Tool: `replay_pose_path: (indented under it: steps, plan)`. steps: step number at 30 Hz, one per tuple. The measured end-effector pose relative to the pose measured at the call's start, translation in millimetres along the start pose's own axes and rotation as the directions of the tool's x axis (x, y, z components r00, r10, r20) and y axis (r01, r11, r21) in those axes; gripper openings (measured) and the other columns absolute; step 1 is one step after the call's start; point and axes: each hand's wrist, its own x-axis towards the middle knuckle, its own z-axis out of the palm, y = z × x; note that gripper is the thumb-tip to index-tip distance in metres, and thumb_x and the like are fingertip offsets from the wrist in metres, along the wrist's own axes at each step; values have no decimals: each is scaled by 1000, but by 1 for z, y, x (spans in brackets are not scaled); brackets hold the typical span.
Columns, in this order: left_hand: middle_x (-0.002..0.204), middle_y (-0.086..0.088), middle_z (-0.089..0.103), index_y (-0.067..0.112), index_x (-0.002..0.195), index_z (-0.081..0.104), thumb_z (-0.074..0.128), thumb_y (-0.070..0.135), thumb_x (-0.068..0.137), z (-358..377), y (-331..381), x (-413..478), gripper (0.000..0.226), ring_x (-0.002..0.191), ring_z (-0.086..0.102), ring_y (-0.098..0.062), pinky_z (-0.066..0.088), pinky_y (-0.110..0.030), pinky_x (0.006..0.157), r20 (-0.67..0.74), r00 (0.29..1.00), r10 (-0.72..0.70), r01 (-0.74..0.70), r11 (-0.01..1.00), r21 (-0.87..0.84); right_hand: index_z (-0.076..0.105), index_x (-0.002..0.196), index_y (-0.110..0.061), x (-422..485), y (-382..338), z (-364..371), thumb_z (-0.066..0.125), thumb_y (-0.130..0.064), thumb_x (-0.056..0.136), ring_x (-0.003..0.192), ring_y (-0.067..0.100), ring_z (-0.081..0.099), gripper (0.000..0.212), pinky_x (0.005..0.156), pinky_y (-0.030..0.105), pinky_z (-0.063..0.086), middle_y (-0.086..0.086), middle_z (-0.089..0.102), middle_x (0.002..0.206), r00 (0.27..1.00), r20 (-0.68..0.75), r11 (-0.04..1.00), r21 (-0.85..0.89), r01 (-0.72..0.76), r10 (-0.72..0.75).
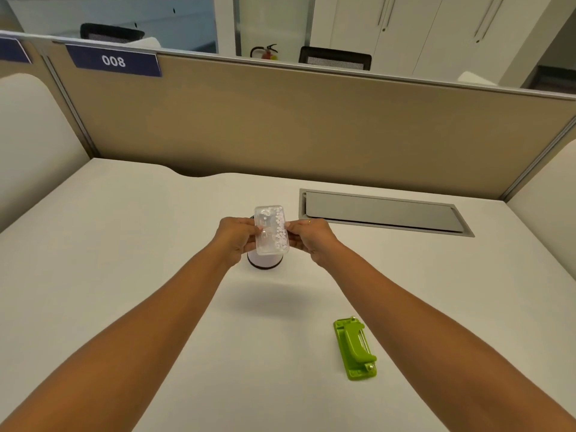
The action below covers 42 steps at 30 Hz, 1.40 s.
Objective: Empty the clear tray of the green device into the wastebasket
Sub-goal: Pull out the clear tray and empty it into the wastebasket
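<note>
**Clear tray held in both hands over the wastebasket**

The clear tray [271,230] is off the green device and up in the air, held between both hands above the middle of the white counter [124,244]. The left hand [237,236] grips its left long edge and the right hand [311,236] grips its right long edge. The fingers [251,229] of each hand are curled in and pinch the plastic. A thin ring [309,222] shows on one right finger. The tray's broad face is turned toward the camera, with its long side running away from the person. Small white paper dots lie inside, mostly crowded along the right side. Whether the tray's open side faces up or down cannot be told.

The wastebasket [265,262] stands on the counter directly under and behind the tray. It is a small white round container with a dark band at its foot. Only its lower part shows beneath the tray and hands; its mouth is hidden.

The green device [355,349], a hole punch with a green lever, lies on the counter well apart from the tray, nearer the person and beside the right forearm.

A grey hatch [383,213] is set into the counter just right of the right hand. A tan partition [280,120] rises behind the counter, with a blue label [113,61] reading 008 at its upper left. Beyond it are a red fire extinguisher [265,53] and a black chair back [335,59].
</note>
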Motion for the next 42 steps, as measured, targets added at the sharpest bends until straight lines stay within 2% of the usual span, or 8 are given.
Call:
replay_pose_path:
  steps: [2, 6, 13, 16, 22, 28, 33, 42]
  plan:
    - [117, -22, 62, -8, 114, 57, 53, -7, 85, 0, 7, 17, 29, 86, 62, -25, 52, -33, 74, -15, 1000, -3, 3, 1000, 28, 62, 105, 11, 14, -7, 5, 62, -3, 84, 66, 19, 61, 26, 70, 28, 54, 23, 65, 103, 1000, -5, 1000, -15, 2, -2]
    - [118, -22, 62, -7, 116, 56, 56, -5, 85, -1, 14, 40, 32, 87, 61, -26, 51, -33, 75, -34, 999, 32, -29, 997, 75, 61, 106, 11, 37, -12, 12, 61, -2, 84, 83, 27, 61, 26, 77, 30, 52, 26, 64, 114, 1000, -19, 1000, -22, -9, 9]
    - [122, -20, 60, -4, 120, 55, 57, 2, 86, -1, 19, 68, 35, 105, 60, -33, 51, -37, 85, -47, 993, 104, -95, 981, 167, 63, 103, 9, 69, -11, 22, 62, -4, 84, 73, 23, 61, 23, 65, 23, 54, 25, 64, 113, 998, -56, 997, -79, 2, -6]
    - [122, -21, 60, -4, 121, 55, 60, 1, 83, -6, 18, 75, 38, 98, 59, -30, 50, -36, 82, -8, 990, 142, -138, 971, 195, 65, 104, 6, 76, -6, 23, 62, -6, 84, 82, 22, 62, 24, 73, 26, 55, 23, 66, 110, 996, -66, 991, -126, 50, -58]
    - [114, -19, 65, -4, 114, 60, 65, -1, 79, -13, 7, 82, 35, 91, 61, -27, 52, -31, 78, -5, 972, 235, -225, 938, 264, 67, 103, 4, 75, 7, 23, 60, -7, 86, 76, 18, 63, 21, 76, 24, 55, 21, 70, 104, 972, -67, 956, -205, 208, -226]
    - [107, -18, 69, -1, 108, 66, 68, 0, 76, -13, 1, 81, 32, 95, 65, -31, 52, -35, 86, 12, 919, 394, -368, 845, 389, 68, 105, -1, 71, 14, 18, 60, -8, 85, 96, 27, 67, 23, 91, 32, 53, 16, 71, 105, 936, -57, 889, -335, 311, -349]
    - [102, -18, 71, -1, 101, 70, 67, -2, 77, -13, -5, 80, 25, 83, 61, -18, 48, -23, 78, 44, 862, 504, -459, 742, 488, 69, 105, -5, 68, 19, 12, 60, -7, 85, 88, 15, 60, 22, 83, 20, 46, 12, 71, 105, 905, 3, 802, -462, 378, -425]
    - [101, -19, 71, -2, 100, 70, 64, -3, 79, -13, -12, 79, 22, 81, 58, -18, 45, -20, 75, 61, 854, 516, -456, 689, 563, 67, 109, -7, 66, 24, 8, 56, -3, 86, 93, 17, 63, 26, 83, 17, 46, 12, 71, 107, 885, 70, 727, -542, 421, -461]
